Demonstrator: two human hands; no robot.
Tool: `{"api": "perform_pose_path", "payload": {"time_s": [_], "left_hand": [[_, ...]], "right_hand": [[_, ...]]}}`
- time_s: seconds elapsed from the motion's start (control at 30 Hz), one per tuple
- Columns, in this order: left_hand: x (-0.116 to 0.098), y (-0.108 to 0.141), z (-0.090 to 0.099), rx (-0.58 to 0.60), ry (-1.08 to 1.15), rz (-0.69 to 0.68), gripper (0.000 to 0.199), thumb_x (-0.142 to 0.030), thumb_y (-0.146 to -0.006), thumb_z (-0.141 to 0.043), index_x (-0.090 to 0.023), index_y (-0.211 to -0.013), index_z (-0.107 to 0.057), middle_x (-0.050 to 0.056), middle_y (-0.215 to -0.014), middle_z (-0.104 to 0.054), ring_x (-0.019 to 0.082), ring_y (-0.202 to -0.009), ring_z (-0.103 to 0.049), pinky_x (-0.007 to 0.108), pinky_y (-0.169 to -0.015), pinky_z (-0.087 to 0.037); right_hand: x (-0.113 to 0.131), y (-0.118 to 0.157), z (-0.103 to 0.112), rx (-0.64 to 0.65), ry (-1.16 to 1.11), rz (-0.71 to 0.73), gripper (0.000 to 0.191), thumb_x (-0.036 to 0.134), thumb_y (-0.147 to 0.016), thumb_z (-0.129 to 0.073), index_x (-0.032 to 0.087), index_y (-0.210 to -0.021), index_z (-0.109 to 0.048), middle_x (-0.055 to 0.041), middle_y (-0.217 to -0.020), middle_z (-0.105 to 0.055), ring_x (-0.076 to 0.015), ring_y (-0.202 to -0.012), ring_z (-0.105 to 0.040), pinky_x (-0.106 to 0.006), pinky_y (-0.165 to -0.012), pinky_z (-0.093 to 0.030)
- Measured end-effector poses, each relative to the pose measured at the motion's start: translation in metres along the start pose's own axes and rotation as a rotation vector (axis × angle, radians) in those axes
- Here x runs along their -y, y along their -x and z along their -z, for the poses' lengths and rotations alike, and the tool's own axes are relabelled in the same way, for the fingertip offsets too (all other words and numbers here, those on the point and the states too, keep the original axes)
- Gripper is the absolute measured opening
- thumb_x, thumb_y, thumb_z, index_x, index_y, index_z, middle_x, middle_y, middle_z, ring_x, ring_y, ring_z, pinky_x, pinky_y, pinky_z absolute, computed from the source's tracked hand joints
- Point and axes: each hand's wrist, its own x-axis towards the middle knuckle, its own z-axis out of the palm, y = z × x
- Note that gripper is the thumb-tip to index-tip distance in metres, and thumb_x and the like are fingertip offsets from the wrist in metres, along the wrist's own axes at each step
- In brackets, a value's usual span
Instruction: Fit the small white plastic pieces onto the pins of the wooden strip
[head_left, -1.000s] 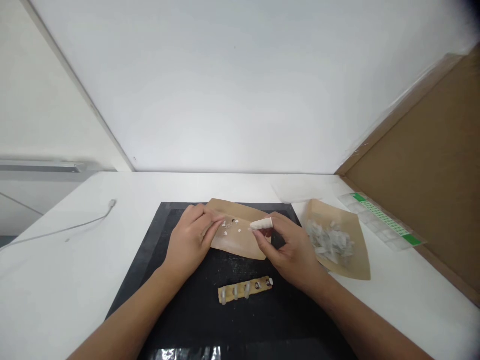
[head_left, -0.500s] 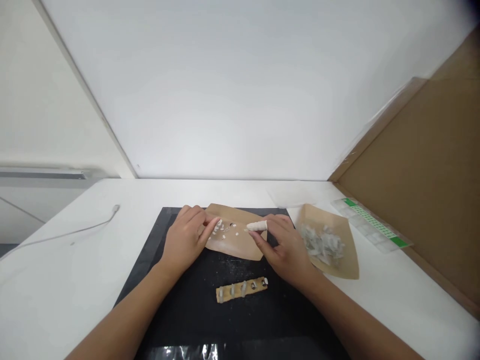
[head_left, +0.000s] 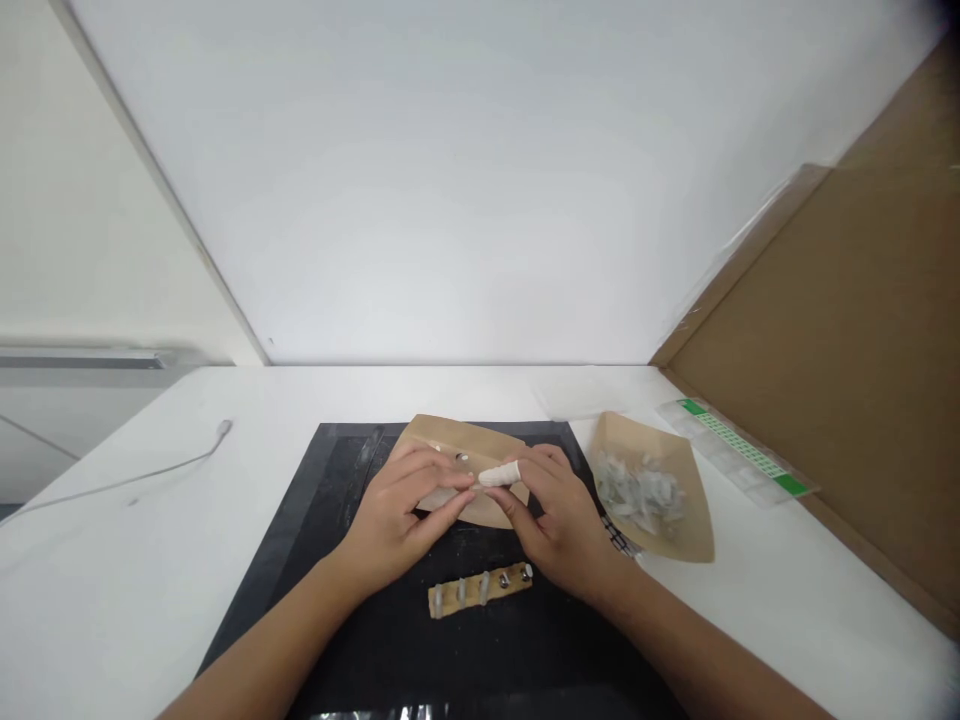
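Over a brown paper tray (head_left: 495, 512), my left hand (head_left: 409, 505) and my right hand (head_left: 551, 505) meet fingertip to fingertip. Each pinches with thumb and forefinger; whatever lies between the tips is too small to make out. A white cover sits on my right forefinger. Most of the small white pieces in the tray are hidden by my left hand. Nearer to me, a tan strip (head_left: 472, 592) lies on the black mat (head_left: 480, 660), bearing several translucent bits and two shiny round parts at its right end.
Right of my hands, a second brown paper tray (head_left: 697, 520) holds a pile of translucent pieces. Beyond it lies a clear case with a green-edged label (head_left: 742, 450), beside a cardboard wall (head_left: 847, 400). A white cable (head_left: 172, 467) runs across the table's left side.
My left hand has moved right, from the white pieces to my right fingertips. My right hand has shifted slightly left and down. A dark patterned item now shows beside my right wrist.
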Motion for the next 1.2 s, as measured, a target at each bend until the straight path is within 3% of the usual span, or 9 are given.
{"api": "perform_pose_path", "payload": {"time_s": [0.27,0.57,0.83,1.0,1.1,1.2], "left_hand": [[-0.002,0.002,0.000,0.031,0.004,-0.007,0.015,-0.012,-0.097,-0.070,-0.020,-0.108,-0.074,0.005,-0.096,-0.075,0.020,-0.094,-0.066,0.038,-0.086,-0.053],[-0.005,0.006,-0.001,0.073,-0.059,0.008,0.013,-0.013,-0.097,-0.068,-0.021,-0.105,-0.072,0.006,-0.094,-0.074,0.022,-0.093,-0.065,0.042,-0.088,-0.056],[-0.012,0.004,-0.002,0.097,-0.313,-0.036,0.008,-0.017,-0.101,-0.065,-0.019,-0.105,-0.071,0.005,-0.097,-0.075,0.021,-0.093,-0.062,0.036,-0.086,-0.055],[-0.001,-0.002,0.020,0.074,-0.670,0.228,0.017,-0.027,-0.104,-0.056,-0.019,-0.102,-0.072,0.009,-0.105,-0.072,0.027,-0.103,-0.058,0.042,-0.097,-0.051],[0.008,0.001,0.039,0.021,-0.816,0.400,0.026,-0.029,-0.105,-0.049,-0.015,-0.108,-0.071,0.016,-0.105,-0.069,0.035,-0.105,-0.053,0.048,-0.091,-0.050],[0.014,0.015,0.050,0.138,-0.906,0.517,0.026,-0.029,-0.101,-0.053,-0.015,-0.097,-0.074,0.017,-0.095,-0.068,0.036,-0.099,-0.054,0.049,-0.090,-0.047]], "right_hand": [[0.004,0.000,0.001,0.012,-0.040,0.004,0.009,0.015,-0.103,-0.060,0.022,-0.098,-0.060,-0.0023,-0.087,-0.069,-0.0201,-0.083,-0.062,-0.039,-0.088,-0.044],[-0.001,-0.002,0.002,0.117,-0.100,0.025,0.012,0.020,-0.106,-0.057,0.022,-0.094,-0.062,-0.0040,-0.089,-0.070,-0.0201,-0.081,-0.061,-0.040,-0.088,-0.047],[-0.013,0.000,0.001,0.066,0.050,0.097,0.020,0.022,-0.106,-0.059,0.021,-0.086,-0.057,-0.0038,-0.083,-0.068,-0.0193,-0.077,-0.058,-0.036,-0.079,-0.041],[-0.020,-0.002,0.003,0.065,0.136,0.002,0.025,0.030,-0.108,-0.056,0.021,-0.084,-0.057,-0.0019,-0.078,-0.063,-0.0193,-0.074,-0.056,-0.034,-0.073,-0.038],[-0.022,-0.004,0.007,0.055,0.152,0.001,0.026,0.029,-0.108,-0.056,0.021,-0.083,-0.056,-0.0023,-0.080,-0.063,-0.0193,-0.073,-0.056,-0.033,-0.073,-0.038],[-0.023,-0.005,0.009,0.058,0.160,0.022,0.025,0.028,-0.108,-0.055,0.020,-0.084,-0.058,-0.0026,-0.080,-0.063,-0.0193,-0.073,-0.056,-0.034,-0.074,-0.038]]}}
